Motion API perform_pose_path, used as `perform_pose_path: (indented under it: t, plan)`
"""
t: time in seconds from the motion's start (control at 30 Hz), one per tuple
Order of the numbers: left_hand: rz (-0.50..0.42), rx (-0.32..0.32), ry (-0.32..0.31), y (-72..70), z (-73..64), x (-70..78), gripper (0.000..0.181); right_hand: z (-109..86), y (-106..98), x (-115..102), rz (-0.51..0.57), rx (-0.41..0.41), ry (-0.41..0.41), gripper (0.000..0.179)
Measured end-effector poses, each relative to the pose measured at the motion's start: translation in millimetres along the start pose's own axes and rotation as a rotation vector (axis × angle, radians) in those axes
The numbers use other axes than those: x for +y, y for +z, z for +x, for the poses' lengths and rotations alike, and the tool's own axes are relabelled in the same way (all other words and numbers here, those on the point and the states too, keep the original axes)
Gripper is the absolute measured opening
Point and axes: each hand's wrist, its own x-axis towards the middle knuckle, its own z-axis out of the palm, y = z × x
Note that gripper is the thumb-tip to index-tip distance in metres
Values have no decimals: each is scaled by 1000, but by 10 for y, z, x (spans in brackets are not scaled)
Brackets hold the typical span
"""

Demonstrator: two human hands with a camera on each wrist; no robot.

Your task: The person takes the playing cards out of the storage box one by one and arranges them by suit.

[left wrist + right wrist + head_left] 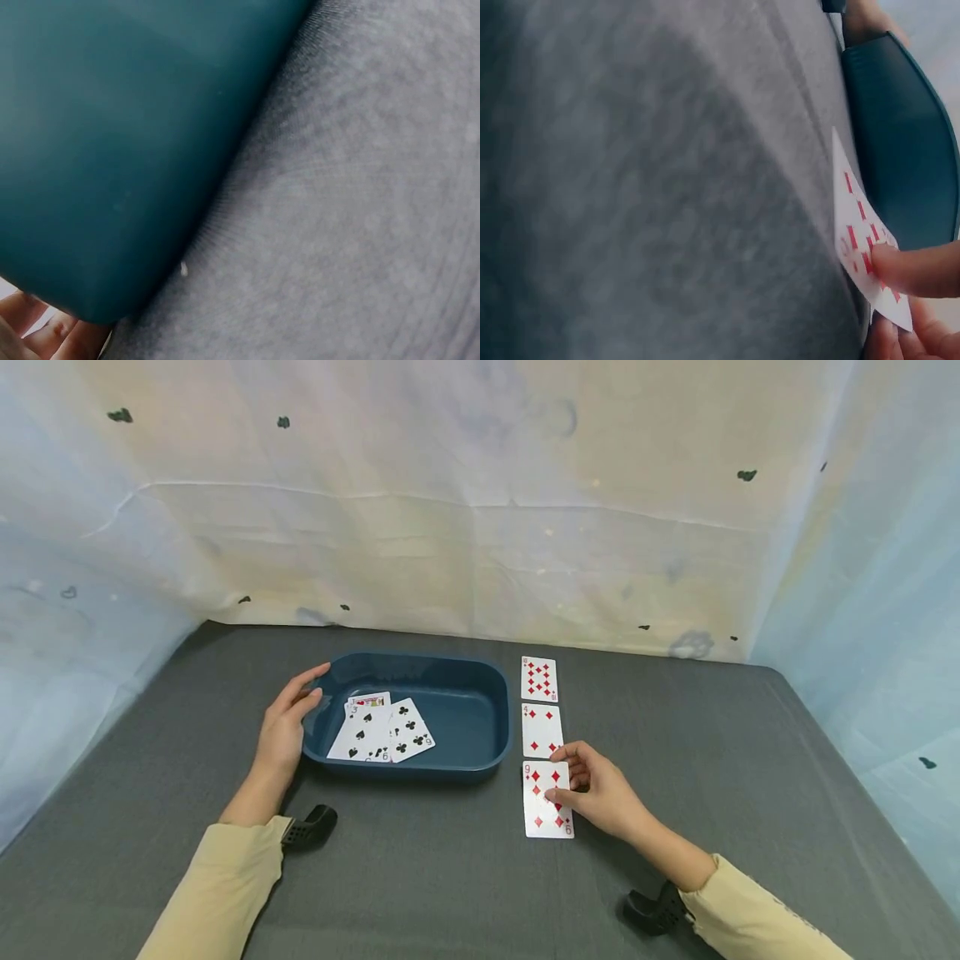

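My right hand [603,793] pinches the nine of diamonds [540,818], thumb on its face and fingers behind it. In the right wrist view this card [847,217] stands tilted at the table surface. Just beyond it lie the four of diamonds [538,731] and the ten of diamonds [538,679], face up in a column. My left hand [281,735] grips the left end of a dark blue rectangular tray [495,718], its thumb at the rim. Inside the tray are a three of spades [360,735], a six of clubs [410,731] and a partly covered face card [369,699].
Grey cloth [420,877] covers the table. A pale patterned curtain [465,552] hangs behind it and at both sides. Black wrist devices [311,828] stick out from both cuffs, close above the cloth.
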Motion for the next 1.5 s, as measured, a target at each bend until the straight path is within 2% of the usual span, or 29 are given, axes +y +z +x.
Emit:
perform_pose_path:
  t: [0.1, 0.27, 0.43, 0.53, 0.7, 0.87, 0.93, 1.1, 1.5]
  plan:
    - [-5, -8, -4, 14, -4, -10, 42, -21, 9, 16, -97, 36, 10, 38]
    - [-16, -21, -14, 25, 1, -11, 43, -39, 17, 34, -184, 86, 9, 37]
    - [-9, -13, -24, 12, 9, -17, 43, -19, 19, 14, -216, 124, -37, 35]
    - [-3, -6, -30, -11, 9, -27, 43, 22, 44, -36, -211, 126, -29, 35]
    - [-9, -10, -34, -33, 0, -18, 43, 179, 86, -265, -131, 128, 7, 35]
    - [18, 2, -20, -17, -11, -2, 43, 390, 149, -544, 47, 146, -69, 34]
    - [29, 7, -14, -5, -12, 3, 43, 464, 170, -650, 126, 150, -74, 33]
    - [33, 8, -9, 14, -11, 7, 42, 646, 231, -878, 264, 140, -12, 34]
    - [11, 3, -13, 6, -21, 13, 43, 1098, 520, -1250, 409, 2, 106, 34]
